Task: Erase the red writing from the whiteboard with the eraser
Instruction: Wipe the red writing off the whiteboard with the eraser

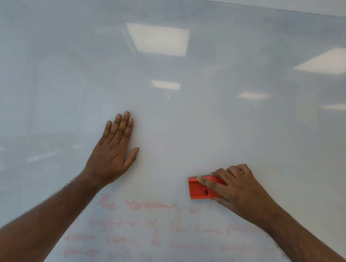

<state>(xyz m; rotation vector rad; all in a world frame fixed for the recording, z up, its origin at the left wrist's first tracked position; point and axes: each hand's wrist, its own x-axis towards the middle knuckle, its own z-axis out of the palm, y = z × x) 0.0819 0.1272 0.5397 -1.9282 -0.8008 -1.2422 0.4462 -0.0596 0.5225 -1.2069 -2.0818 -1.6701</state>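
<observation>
While gripped by right hand (238,187), blocky orange eraser (200,189) pressed to glossy board (177,74), just above 4 faint red writing (161,236) lines. Left hand (112,154) flat, open, empty. Wide bare board above.

A glossy, smooth pale whiteboard (193,111) mirrors ceiling light panels above the right hand (236,187), which grips an orange eraser (200,188) of smooth matt plastic; faint, smeared red writing (161,236) lies below it.
</observation>
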